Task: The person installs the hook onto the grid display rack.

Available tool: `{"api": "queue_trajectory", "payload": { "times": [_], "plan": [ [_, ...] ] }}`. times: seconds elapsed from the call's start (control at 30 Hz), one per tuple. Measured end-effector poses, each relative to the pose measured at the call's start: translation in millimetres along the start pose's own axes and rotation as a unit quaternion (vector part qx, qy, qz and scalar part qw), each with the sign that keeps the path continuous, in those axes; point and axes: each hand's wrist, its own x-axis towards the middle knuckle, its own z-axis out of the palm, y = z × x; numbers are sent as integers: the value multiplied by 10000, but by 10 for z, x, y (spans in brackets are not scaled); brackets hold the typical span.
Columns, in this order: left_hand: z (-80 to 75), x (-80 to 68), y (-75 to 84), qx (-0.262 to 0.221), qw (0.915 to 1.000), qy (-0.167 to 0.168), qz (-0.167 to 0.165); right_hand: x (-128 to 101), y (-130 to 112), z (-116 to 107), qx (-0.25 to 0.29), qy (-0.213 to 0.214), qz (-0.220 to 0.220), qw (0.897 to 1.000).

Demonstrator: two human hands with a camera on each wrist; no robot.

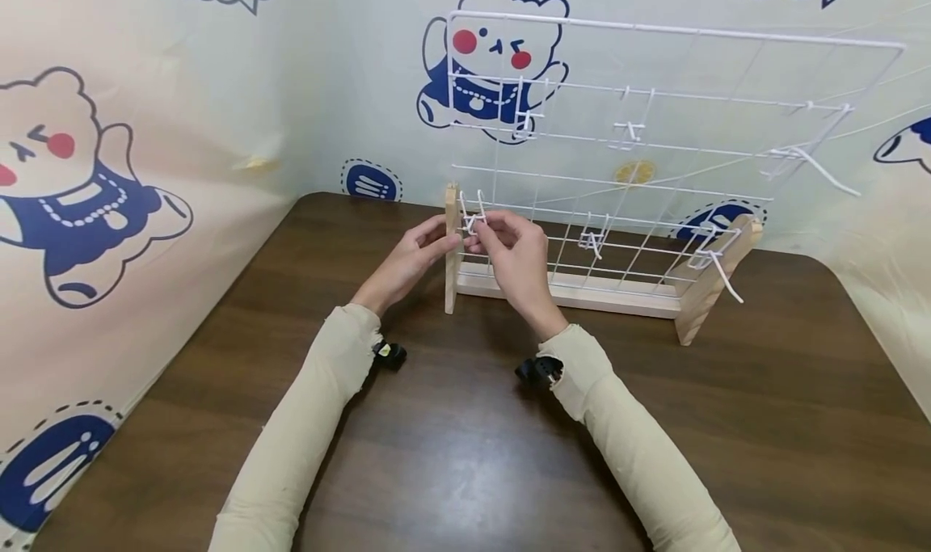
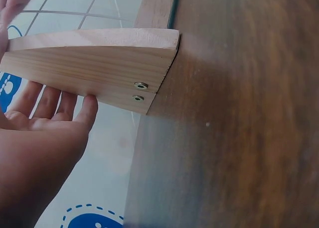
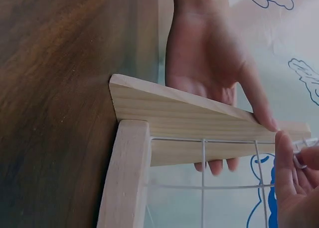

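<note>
In the head view my left hand (image 1: 407, 265) grips the left wooden side panel (image 1: 451, 281) of a wire grid rack. Its thumb lies over the panel's front edge, and the fingers reach round behind, as the right wrist view shows. A white wire hook (image 1: 473, 223) is pinched between the thumb and fingers of my right hand (image 1: 522, 263). This hook is at the grid's lower left, right beside the panel; its two prongs point up. Whether it touches the grid wires I cannot tell. Two metal screws (image 2: 141, 86) show on the panel's outer face in the left wrist view.
The white wire grid (image 1: 676, 31) rises above a wooden crossbar (image 1: 611, 297) and a right side panel (image 1: 716, 285). Several other white hooks (image 1: 592, 239) hang on it, some jutting forward at the right. A brown table (image 1: 465, 455) carries the rack; patterned cloth (image 1: 240, 91) surrounds it.
</note>
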Motion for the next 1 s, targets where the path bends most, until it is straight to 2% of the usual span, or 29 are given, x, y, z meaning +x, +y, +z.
{"api": "queue_trajectory", "payload": {
  "times": [0.2, 0.3, 0.43, 0.67, 0.87, 1.0],
  "plan": [
    [35, 28, 2, 55, 10000, -51, 59, -12, 92, -5, 131, 24, 281, 9995],
    [41, 40, 1, 77, 9999, -76, 42, -15, 87, -19, 229, 31, 178, 9996],
    [62, 69, 2, 216, 9997, -93, -38, -10, 18, -63, 229, 258, 16, 9994],
    [65, 82, 0, 147, 9998, -12, -94, 1, 71, -78, 435, 445, 563, 9965],
    [21, 49, -9, 127, 9997, 139, -176, -23, 155, -26, -37, 52, 717, 9974],
    [-4, 33, -17, 117, 9997, 168, -166, -35, 209, -128, -467, -598, 1223, 9896]
  ]
}}
